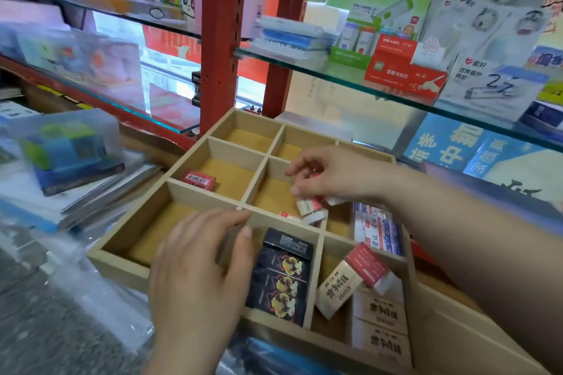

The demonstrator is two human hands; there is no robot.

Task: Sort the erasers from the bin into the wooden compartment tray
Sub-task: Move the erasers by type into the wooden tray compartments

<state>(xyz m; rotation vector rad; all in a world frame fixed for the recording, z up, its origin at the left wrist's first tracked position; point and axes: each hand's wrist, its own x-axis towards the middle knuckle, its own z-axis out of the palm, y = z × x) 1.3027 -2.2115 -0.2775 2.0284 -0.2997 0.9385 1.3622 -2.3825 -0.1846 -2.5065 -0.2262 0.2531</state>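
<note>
Step in hand, as I read it: getting small erasers into the middle compt of the light wooden compartment tray [118, 266]. To do it well, keep like w/ like. The small white erasers in red-and-white sleeves [308, 206] belong only in that middle cell, laid flat & side by side, not leaning at the near-right corner as a couple do now. Release low so nothing hops the divider. The left hand [198, 268] would serve best steadying the near rim, out of the drop path.

Hands: the right hand [332, 173] hovers over the middle cell, fingers curled, thumb tip just above the small erasers. A bit of red shows under the fingers, but I can't tell if it pinches one. The left hand hangs over the near-left cell, fingers loosely straight, holding nothing; fingertips sit at the divider junction, contact unclear.

Looks: the small erasers are short white blocks w/ paper sleeves, partly red, lying in a loose jumble, some tilted.

Others already in the tray:
- Mid-left: a red-wrapped eraser w/ barcode label [199, 179].
- Near-middle: a black pack w/ gold emblems [281, 277].
- Near-right: beige-and-red sleeved erasers [350, 277], one propped at a slant.
- Mid-right: blue-and-white sleeved erasers [377, 231].

The bin isn't identifiable in view.
</note>
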